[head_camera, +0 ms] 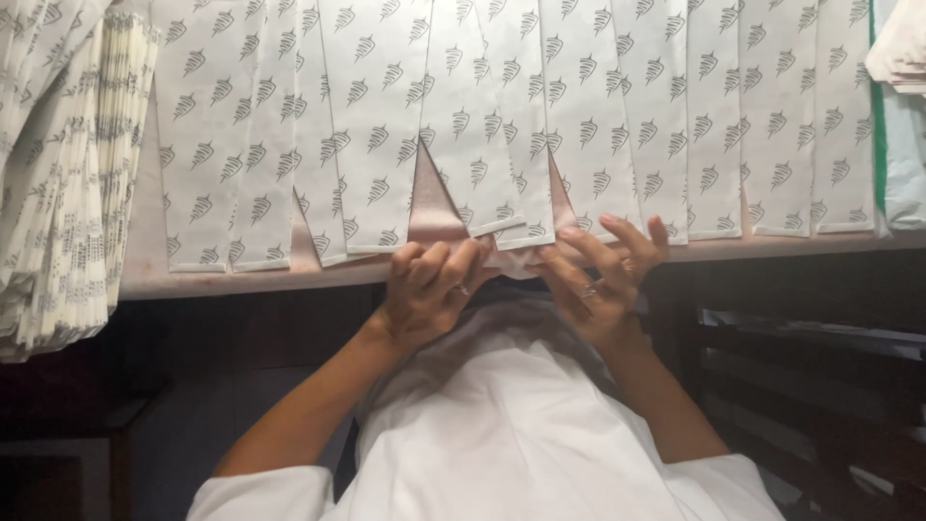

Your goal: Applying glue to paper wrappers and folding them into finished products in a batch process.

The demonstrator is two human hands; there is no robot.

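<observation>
So there's a whole row of patterned paper bags [598,116] overlapping across the table [241,280], plus a thick stack of bags [68,174] piled on the left. Nothing really blocks the hands. The paper sheet [511,259] is white, sitting at the table's near edge. Left hand [429,294] pinches it with curled fingers; right hand [603,270] grips it too, fingers spread looser.

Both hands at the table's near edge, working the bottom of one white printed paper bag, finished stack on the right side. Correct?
Not quite: the head view shows the tall stack of white printed paper bags on the left side, not the right. The rest holds: left hand and right hand are at the near edge of the pale table, on a white printed paper bag.
</observation>
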